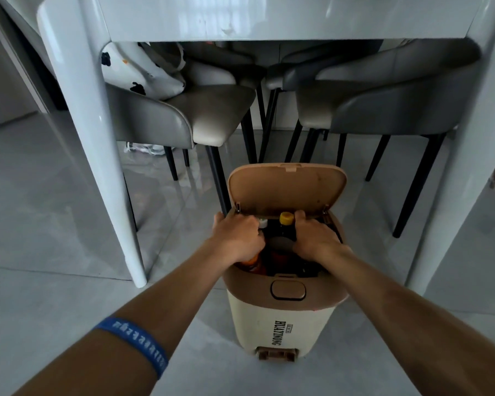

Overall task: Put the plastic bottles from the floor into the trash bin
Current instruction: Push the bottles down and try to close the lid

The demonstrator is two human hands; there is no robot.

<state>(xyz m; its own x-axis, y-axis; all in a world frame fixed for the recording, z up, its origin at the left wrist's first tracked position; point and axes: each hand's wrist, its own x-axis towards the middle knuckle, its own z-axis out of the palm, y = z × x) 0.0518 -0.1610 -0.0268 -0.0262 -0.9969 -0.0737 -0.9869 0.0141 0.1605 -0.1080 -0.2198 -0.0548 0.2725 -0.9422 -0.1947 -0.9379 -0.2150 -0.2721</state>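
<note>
A cream and tan pedal trash bin [280,324] stands on the floor in front of me, its lid [286,187] tipped up and back. Inside stand several plastic bottles, among them a dark bottle with a yellow cap [286,219] and one with an orange top [250,260] at the left rim. My left hand [237,237] curls over a bottle on the bin's left side. My right hand [316,240] wraps the dark bottle beside the yellow cap. What lies deeper in the bin is hidden in shadow.
A white table leg [97,144] stands to the left of the bin, another [452,172] to the right. Grey chairs [212,118] with thin black legs crowd under the table right behind the bin. Grey tiled floor [55,252] spreads on both sides.
</note>
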